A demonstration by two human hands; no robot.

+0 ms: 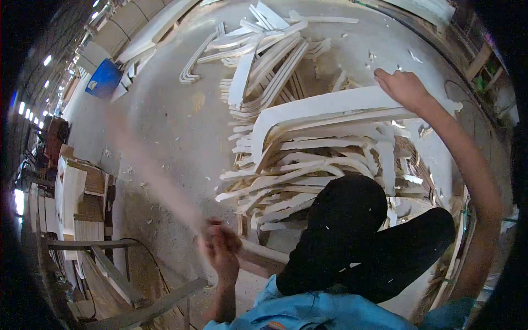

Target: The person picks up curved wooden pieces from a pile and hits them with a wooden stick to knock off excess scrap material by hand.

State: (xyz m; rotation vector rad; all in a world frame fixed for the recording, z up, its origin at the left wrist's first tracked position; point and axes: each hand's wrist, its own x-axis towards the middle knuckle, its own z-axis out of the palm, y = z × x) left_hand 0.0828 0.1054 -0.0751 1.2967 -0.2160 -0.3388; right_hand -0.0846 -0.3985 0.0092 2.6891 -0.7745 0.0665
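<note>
My left hand (220, 250) is closed around the near end of a long, narrow blade-like tool (157, 170), which points up and to the left. Motion smears the tool, so its exact kind cannot be made out. My right hand (404, 91) grips the far right part of an L-bent plywood piece (330, 107) with a pale face. This piece lies on a stack of similar bent plywood pieces (308, 159) with ragged edges, in front of my knees. The tool is to the left of the stack, apart from the piece under my right hand.
Beyond the stack, more bent plywood strips (269, 71) lie in a loose heap on the concrete floor (159, 104). A blue container (104, 78) stands at the upper left. Wooden framing (113, 275) and stacked boards (71, 192) occupy the left side. Wood scraps litter the floor.
</note>
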